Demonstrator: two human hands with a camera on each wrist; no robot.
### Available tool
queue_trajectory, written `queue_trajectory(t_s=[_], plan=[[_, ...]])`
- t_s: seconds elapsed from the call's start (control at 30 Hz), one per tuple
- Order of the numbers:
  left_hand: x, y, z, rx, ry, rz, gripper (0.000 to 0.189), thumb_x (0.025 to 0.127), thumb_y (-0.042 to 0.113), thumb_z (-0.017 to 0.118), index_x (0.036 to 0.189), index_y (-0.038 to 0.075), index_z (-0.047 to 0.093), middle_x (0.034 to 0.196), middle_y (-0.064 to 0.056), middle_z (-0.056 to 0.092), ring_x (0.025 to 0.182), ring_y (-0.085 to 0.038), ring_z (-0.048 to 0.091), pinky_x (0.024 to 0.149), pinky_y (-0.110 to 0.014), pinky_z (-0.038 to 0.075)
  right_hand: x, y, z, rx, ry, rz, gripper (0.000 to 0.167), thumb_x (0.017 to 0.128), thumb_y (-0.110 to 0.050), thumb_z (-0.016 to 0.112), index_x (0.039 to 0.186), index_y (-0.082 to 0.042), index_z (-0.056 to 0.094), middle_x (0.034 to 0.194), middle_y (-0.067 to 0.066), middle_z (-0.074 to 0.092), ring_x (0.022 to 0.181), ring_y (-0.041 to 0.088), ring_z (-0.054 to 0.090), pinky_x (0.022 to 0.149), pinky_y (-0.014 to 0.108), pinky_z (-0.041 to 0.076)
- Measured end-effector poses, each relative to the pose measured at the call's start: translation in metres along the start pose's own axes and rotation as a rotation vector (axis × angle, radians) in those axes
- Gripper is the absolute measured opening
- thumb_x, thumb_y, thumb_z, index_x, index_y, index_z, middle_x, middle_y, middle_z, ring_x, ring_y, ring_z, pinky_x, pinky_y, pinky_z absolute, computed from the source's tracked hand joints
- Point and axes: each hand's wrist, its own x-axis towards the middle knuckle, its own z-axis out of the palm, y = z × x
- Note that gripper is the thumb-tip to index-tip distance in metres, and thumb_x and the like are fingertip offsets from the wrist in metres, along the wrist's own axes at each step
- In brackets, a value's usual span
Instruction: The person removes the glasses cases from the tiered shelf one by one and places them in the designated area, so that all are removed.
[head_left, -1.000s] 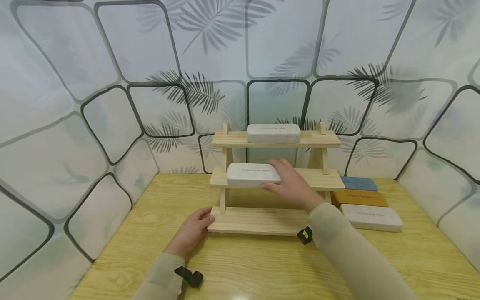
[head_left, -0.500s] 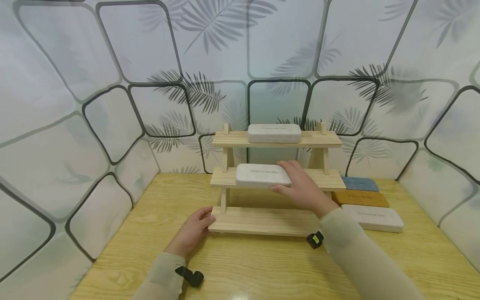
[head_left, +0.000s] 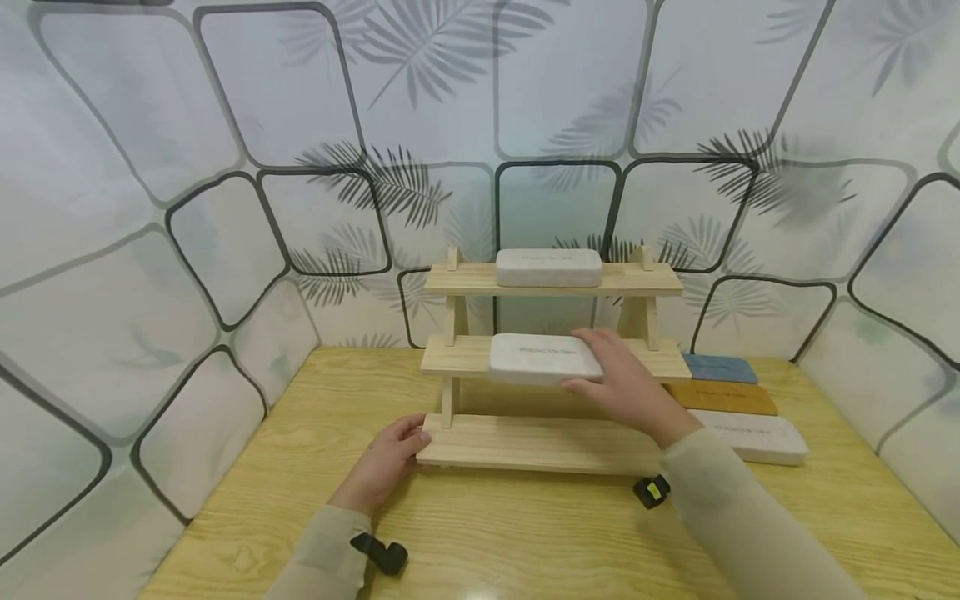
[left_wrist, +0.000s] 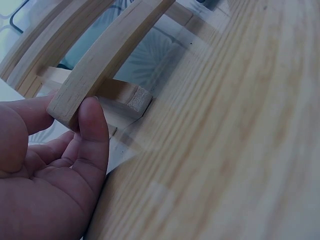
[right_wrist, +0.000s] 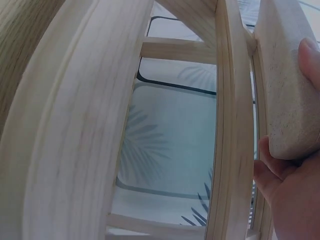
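Note:
In the head view my right hand (head_left: pixel 630 387) grips the right end of a white glasses case (head_left: pixel 542 357) with printed lettering on top. Fingers are behind it and the thumb is in front, holding it before the middle shelf of a three-tier wooden display rack (head_left: pixel 540 442). The right wrist view shows the case (right_wrist: pixel 292 90) at its right edge, fingers round one end. My left hand (head_left: pixel 381 465) pinches the left end of the bottom shelf. In the left wrist view, finger and thumb sit on either side of that board (left_wrist: pixel 95 75).
A similar white case (head_left: pixel 549 269) rests on the top shelf. Right of the rack, a blue case (head_left: pixel 722 367), a mustard case (head_left: pixel 731 398) and another white case (head_left: pixel 761 437) lie on the wooden table (head_left: pixel 487 533). Patterned walls (head_left: pixel 427 83) enclose the back and sides.
My right hand has carried the white glasses case rightward along the middle shelf, and slightly lower and nearer in the last half second. The left hand keeps its hold on the bottom shelf.

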Motion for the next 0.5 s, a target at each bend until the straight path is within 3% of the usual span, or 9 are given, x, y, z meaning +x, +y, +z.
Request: queue_trajectory(t_s=[0.5], plan=[[0.0, -0.001, 0.0, 0.007, 0.009, -0.001, 0.051, 0.106, 0.019, 0.055, 0.15, -0.002, 0.04, 0.131, -0.021, 0.056, 0.113, -0.029, 0.061, 0.087, -0.037, 0.053, -0.019, 0.016, -0.01, 0.001, 0.026, 0.012, 0.082, 0.092, -0.052, 0.071, 0.153, -0.008, 0.039, 0.147, 0.018, 0.04, 0.126, 0.034, 0.045, 0.102, 0.058, 0.038]])
